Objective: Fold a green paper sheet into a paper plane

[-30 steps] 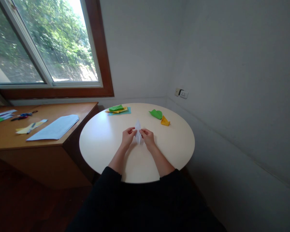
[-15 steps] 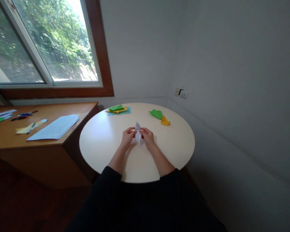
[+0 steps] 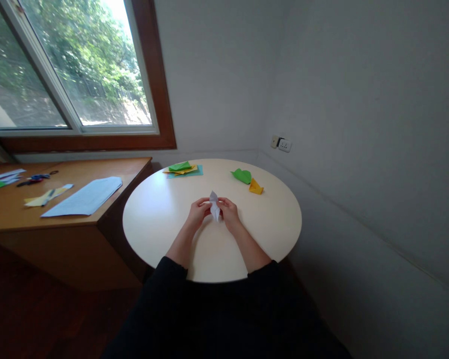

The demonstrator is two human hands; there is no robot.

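A: Finger status?
B: Left hand (image 3: 198,211) and right hand (image 3: 228,210) both pinch white folded paper (image 3: 214,204) at centre of round table (image 3: 164,219).
A: Progress?
B: Several creases in, narrow pointed form; looks unfinished. Green model (image 3: 242,175), yellow model (image 3: 255,187) at 1 o'clock.

Matt white folded paper (image 3: 214,206) sits between the hands; under them the round table (image 3: 160,219) is smooth, cream, faintly glossy; beyond, matt coloured paper pieces (image 3: 243,175).
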